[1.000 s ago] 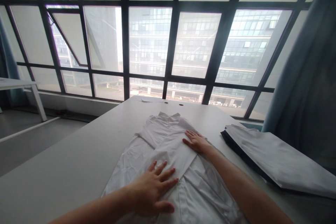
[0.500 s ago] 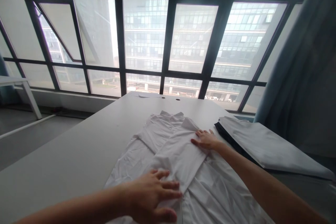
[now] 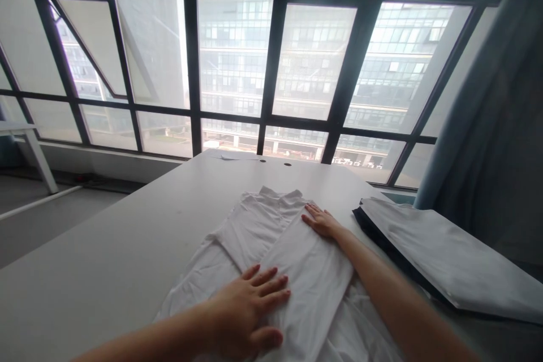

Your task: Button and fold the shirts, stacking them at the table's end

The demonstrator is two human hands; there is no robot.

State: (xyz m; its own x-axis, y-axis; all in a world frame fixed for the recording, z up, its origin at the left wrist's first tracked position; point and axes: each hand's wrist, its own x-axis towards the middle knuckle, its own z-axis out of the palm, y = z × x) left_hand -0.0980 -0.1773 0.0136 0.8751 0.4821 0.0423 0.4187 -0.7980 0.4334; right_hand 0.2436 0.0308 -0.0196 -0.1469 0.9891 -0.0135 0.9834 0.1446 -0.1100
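A white collared shirt (image 3: pixel 254 232) lies on the white table (image 3: pixel 106 226) with its collar at the far side. A long folded-over panel of the shirt (image 3: pixel 309 277) runs diagonally down its middle. My left hand (image 3: pixel 248 308) rests flat on the near part of the shirt, with its fingertips at the panel's left edge. My right hand (image 3: pixel 322 222) lies flat at the panel's far end, close to the collar. Neither hand grips the cloth. The lower part of the shirt is partly hidden behind my hand and forearms.
A flat white package with a dark underside (image 3: pixel 441 249) lies at the table's right edge. A blue-grey curtain (image 3: pixel 479 124) hangs at the right. A large dark-framed window (image 3: pixel 233 56) stands beyond the table. Another white table (image 3: pixel 12 130) stands at the far left.
The folded panel now lies flatter and smoother, with a straighter edge. My right hand has shifted left toward the collar, and my left hand has moved slightly forward. The view has tilted a little.
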